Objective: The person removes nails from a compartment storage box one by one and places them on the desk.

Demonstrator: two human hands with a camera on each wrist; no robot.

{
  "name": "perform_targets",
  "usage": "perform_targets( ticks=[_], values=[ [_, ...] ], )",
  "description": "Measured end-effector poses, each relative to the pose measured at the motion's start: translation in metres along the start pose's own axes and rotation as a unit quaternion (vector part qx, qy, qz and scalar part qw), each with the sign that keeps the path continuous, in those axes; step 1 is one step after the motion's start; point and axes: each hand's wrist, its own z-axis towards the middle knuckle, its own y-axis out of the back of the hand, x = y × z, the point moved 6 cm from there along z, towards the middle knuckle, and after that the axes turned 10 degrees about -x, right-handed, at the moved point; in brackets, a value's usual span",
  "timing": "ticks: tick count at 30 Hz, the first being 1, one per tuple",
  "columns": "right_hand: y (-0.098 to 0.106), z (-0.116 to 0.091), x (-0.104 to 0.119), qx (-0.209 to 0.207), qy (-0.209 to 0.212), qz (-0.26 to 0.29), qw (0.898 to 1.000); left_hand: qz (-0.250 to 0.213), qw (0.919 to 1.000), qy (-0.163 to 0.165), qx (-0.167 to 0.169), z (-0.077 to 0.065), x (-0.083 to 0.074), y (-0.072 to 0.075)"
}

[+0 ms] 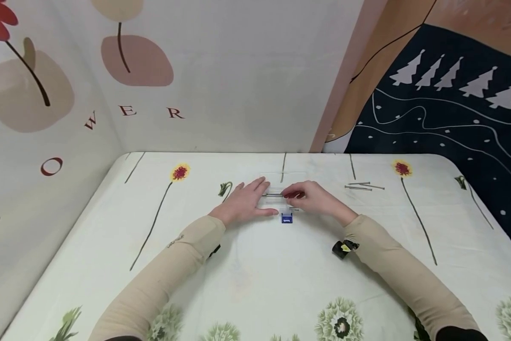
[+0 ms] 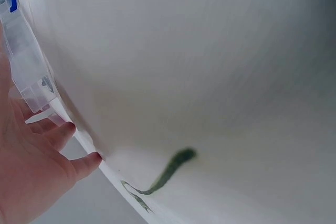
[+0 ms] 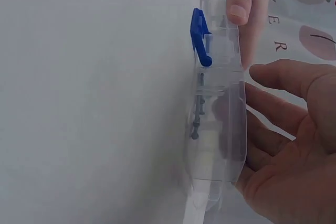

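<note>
A clear plastic box (image 3: 218, 150) with a blue latch (image 1: 287, 218) on its near side lies between the two hands. My left hand (image 1: 244, 199) rests at the box's left end, fingers stretched out, thumb along the near edge. From the right, my right hand (image 1: 313, 196) reaches over the box and pinches the end of a thin grey nail (image 1: 274, 195); its fingertips are partly hidden in the head view. Another nail (image 3: 197, 116) shows through the box's near wall in the right wrist view, lying lengthwise behind the latch side.
Several loose nails (image 1: 360, 186) lie on the table to the right of the box. A white cloth (image 1: 247, 284) printed with flowers covers the table. Behind it hangs a pale printed curtain (image 1: 247, 94), with a dark tree-patterned cloth (image 1: 434, 109) at the right.
</note>
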Motion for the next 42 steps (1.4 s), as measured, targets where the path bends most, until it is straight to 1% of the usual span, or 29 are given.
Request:
perform_targets(
  ticks=[8,17,23,27,31,36,39,42],
  values=[
    [-0.003,0.0,0.001,0.018,-0.006,-0.015,1.0,0.001,1.0,-0.001,-0.005,0.001,0.001,-0.001],
    [-0.008,0.001,0.004,0.077,-0.037,-0.035,0.996,0.004,1.0,-0.004,-0.006,0.002,0.001,-0.002],
    [-0.01,0.002,0.003,0.086,-0.048,-0.028,0.995,0.004,0.9999,-0.009,-0.008,0.001,0.0,-0.001],
    [-0.012,0.003,0.004,0.095,-0.045,-0.033,0.994,0.005,0.9999,-0.007,-0.009,0.001,0.001,-0.001],
    [-0.011,0.002,0.007,0.091,-0.039,-0.027,0.995,0.006,0.9999,-0.006,-0.008,0.002,0.001,-0.001],
    [-0.011,0.001,0.006,0.073,-0.038,-0.002,0.997,0.008,0.9999,-0.005,-0.009,0.002,0.001,-0.001],
    [-0.01,0.001,0.005,0.054,-0.029,0.008,0.998,0.007,0.9999,-0.007,-0.013,0.002,0.0,-0.001],
    [-0.007,0.001,0.006,0.025,-0.021,0.012,0.999,0.008,0.9999,-0.006,-0.012,0.002,0.0,-0.001]
  ],
)
